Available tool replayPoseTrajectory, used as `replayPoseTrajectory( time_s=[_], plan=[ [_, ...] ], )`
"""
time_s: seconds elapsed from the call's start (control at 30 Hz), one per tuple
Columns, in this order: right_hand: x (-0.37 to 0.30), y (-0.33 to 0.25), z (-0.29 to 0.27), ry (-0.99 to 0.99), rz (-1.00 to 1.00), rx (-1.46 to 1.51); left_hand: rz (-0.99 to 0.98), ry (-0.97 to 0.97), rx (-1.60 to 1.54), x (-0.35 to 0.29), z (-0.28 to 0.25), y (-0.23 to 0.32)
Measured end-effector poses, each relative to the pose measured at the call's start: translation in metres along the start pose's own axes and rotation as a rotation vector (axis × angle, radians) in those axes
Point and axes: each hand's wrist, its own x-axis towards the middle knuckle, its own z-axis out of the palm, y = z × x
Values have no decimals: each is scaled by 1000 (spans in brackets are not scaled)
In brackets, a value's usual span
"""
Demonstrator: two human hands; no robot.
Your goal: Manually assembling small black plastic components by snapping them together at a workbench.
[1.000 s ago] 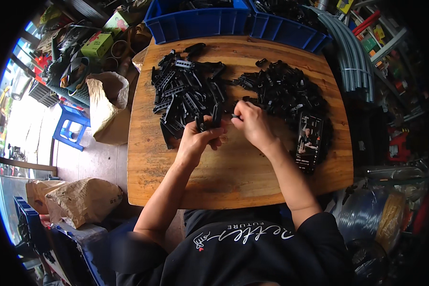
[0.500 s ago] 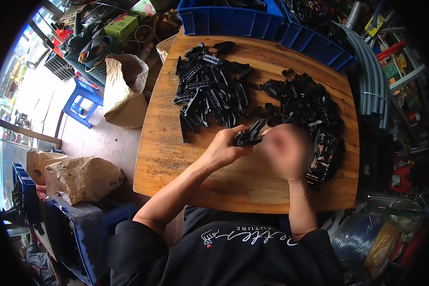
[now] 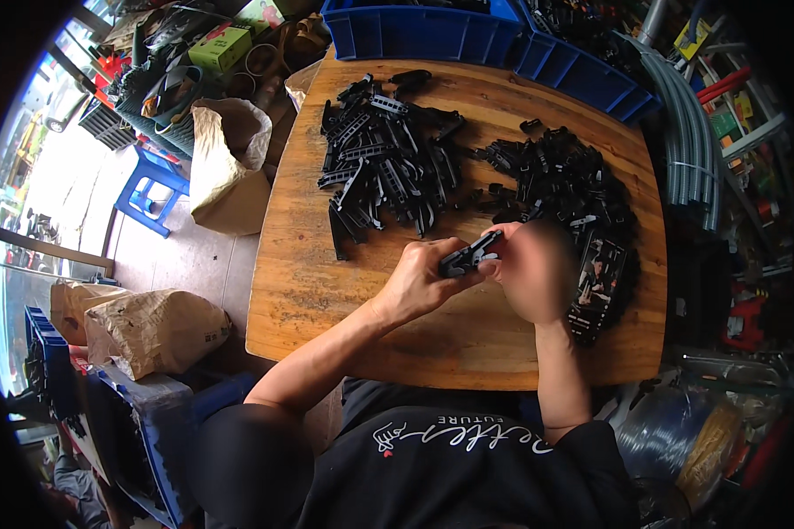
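My left hand grips a long black plastic part above the wooden table. Blurred by motion, my right hand meets the part's right end with its fingertips. A pile of long black plastic strips lies just beyond my left hand. A second pile of smaller black pieces lies beyond my right hand.
A dark flat tray sits on the table to the right of my right hand. Blue bins stand at the table's far edge. Brown paper sacks and a blue stool stand on the floor to the left.
My hands have drawn closer to my body with the black part held between them. The view has shifted, so the table and piles sit further right in it.
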Motion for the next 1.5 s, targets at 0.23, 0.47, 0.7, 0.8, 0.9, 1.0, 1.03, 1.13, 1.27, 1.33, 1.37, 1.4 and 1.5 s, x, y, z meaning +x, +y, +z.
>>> replayPoseTrajectory(
  time_s=[0.23, 0.47, 0.7, 0.8, 0.9, 1.0, 1.03, 1.13, 1.27, 1.33, 1.37, 1.4, 1.5],
  plan=[
    [-3, -8, 4, 82, -29, -125, 77, 58, 2, -5, 7, -4],
    [29, -12, -19, -297, -22, 30, -184, -158, -387, -4, -12, -4],
    [111, 14, -2, 22, -256, -882, -84, 104, -892, 8, -25, 1],
    [109, 25, 0, 16, -179, -1025, -19, 95, -955, 11, -30, -6],
    [97, 21, -15, 68, -166, -1176, 22, 108, -844, 12, -32, -15],
    [79, 6, -22, -42, -97, -1224, -36, 109, -705, 8, -32, -16],
    [76, 4, -24, -62, -82, -1222, -55, 142, -564, 8, -30, -18],
    [63, -7, -25, 87, -252, -1252, -95, 202, -275, 11, -31, -18],
    [36, -48, -3, -128, -225, -857, 405, 280, 235, 13, -28, -13],
    [33, -57, 3, -244, -238, -701, 121, 71, 90, 8, -27, -11],
    [40, -46, 3, -173, -225, -510, 119, 68, 90, 6, -28, -12],
    [48, -31, -2, -90, -210, -326, 0, 100, -43, 7, -26, -12],
    [70, 0, -25, 157, -310, -1087, -180, 159, -369, 11, -25, -13]
  ],
)
